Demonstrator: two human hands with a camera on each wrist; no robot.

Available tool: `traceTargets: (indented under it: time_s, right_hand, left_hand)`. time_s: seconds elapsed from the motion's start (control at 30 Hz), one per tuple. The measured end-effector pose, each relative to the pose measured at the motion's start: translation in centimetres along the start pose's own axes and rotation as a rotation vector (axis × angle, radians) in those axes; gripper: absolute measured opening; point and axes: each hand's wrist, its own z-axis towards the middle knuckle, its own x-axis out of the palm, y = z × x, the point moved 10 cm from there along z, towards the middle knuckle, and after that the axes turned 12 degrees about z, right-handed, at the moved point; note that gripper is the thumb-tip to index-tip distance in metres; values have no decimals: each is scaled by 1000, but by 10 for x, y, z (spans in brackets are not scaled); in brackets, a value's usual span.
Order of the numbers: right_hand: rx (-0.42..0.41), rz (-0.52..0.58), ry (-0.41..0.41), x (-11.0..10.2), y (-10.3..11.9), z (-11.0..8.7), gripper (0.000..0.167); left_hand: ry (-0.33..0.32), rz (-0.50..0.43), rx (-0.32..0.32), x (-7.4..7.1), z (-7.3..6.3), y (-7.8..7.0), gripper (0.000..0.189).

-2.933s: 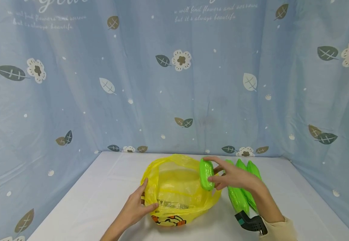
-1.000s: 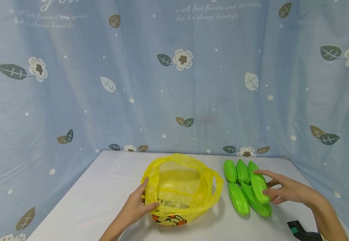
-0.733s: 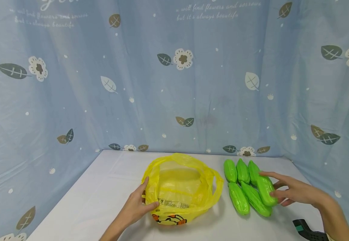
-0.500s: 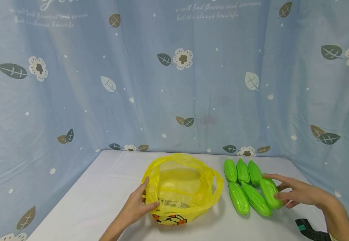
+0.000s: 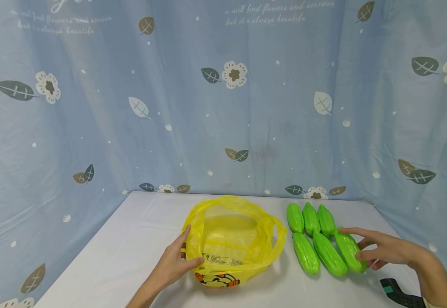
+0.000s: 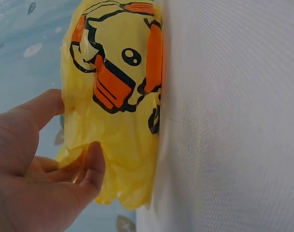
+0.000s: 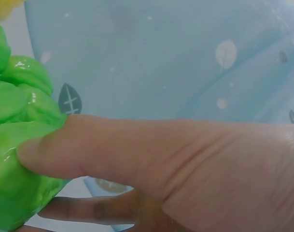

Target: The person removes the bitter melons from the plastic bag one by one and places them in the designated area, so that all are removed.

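Observation:
A yellow plastic bag (image 5: 252, 271) lies with its mouth open on the white tabletop. My left hand (image 5: 175, 261) pinches the bag's left rim between thumb and fingers; the left wrist view shows the hand beside the bag's printed duck face (image 6: 122, 58). At the right, my right hand (image 5: 393, 248) grips a shiny green cucumber-shaped vegetable (image 5: 348, 252), the rightmost of the front row. In the right wrist view the thumb (image 7: 45, 157) presses on its side. Two similar vegetables lie left of it, the nearer one (image 5: 329, 254) alongside. Three more (image 5: 311, 219) form the back row.
A blue curtain (image 5: 223, 128) with leaf and flower prints hangs behind and at both sides of the white table (image 5: 138, 226). A black wrist device (image 5: 400, 295) sits at the right forearm. The bag's looped handle (image 5: 277, 235) points toward the vegetables.
My right hand carries a green vegetable from the bag's mouth to the right, then lowers it toward the front right of the rows. My left hand stays on the bag's rim.

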Motion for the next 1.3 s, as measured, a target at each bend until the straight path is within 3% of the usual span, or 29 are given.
traceTargets:
  time_s: [0.5,1.13,1.3]
  right_hand:
    - [76,17,-21,3,-16,8,71]
    - [80,78,16,12,-20,12,73]
    - [105,79,-8,10,-22,10,78]
  left_hand:
    - [4,-3,-10,0,-1,1,101]
    - [-4,20,-22,0,0,5,101]
    - [-3,31,-24,1,2,6,101]
